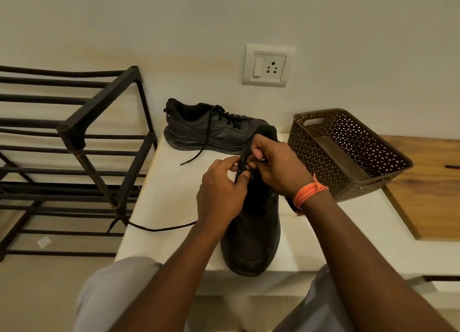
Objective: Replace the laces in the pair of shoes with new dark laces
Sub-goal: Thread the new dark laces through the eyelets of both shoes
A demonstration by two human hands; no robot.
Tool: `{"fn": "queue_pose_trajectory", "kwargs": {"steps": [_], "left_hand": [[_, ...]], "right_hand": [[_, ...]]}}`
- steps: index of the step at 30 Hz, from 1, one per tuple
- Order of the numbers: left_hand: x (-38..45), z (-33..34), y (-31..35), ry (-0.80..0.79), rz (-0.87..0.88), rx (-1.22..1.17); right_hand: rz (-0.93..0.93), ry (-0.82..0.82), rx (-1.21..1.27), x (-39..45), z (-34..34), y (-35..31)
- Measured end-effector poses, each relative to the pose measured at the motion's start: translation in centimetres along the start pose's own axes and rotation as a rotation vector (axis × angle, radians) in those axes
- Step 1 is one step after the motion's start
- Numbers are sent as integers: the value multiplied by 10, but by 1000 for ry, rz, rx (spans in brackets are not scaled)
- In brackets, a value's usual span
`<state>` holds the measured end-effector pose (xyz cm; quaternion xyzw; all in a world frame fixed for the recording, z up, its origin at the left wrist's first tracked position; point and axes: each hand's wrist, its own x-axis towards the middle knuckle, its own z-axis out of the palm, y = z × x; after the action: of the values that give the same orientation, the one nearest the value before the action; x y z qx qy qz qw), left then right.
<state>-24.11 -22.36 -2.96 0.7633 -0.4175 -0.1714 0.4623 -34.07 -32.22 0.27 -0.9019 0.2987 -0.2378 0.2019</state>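
A black shoe (251, 242) stands on the white table (169, 197) with its toe toward me. My left hand (220, 195) pinches a dark lace (239, 173) at the shoe's eyelets. My right hand (276, 167), with an orange thread band at the wrist, grips the shoe's tongue and upper next to the lace. A loose end of dark lace (154, 228) trails left off the table edge. The second black shoe (211, 130) lies at the back of the table, laced, one lace end hanging onto the table.
A brown perforated basket (348, 155) stands at the right of the table, partly on a wooden surface (433, 190). A black metal shoe rack (74, 142) stands at the left. A wall socket (266, 66) is behind. My knees show at the bottom.
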Motion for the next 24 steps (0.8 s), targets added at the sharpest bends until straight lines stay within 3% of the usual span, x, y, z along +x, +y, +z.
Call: {"fn": "queue_pose_trajectory", "kwargs": {"steps": [5, 10, 15, 19, 24], "left_hand": [[0, 1, 0, 20, 61, 26], [2, 2, -1, -1, 92, 34], [3, 2, -3, -5, 83, 17], [5, 3, 3, 20, 20, -26], [13, -5, 1, -71, -185, -305]], "right_hand": [[92, -92, -9, 6, -3, -6], [185, -93, 236, 9, -9, -3], [151, -71, 155, 9, -5, -2], [117, -60, 221, 3, 2, 0], [121, -17, 334, -5, 7, 6]]}}
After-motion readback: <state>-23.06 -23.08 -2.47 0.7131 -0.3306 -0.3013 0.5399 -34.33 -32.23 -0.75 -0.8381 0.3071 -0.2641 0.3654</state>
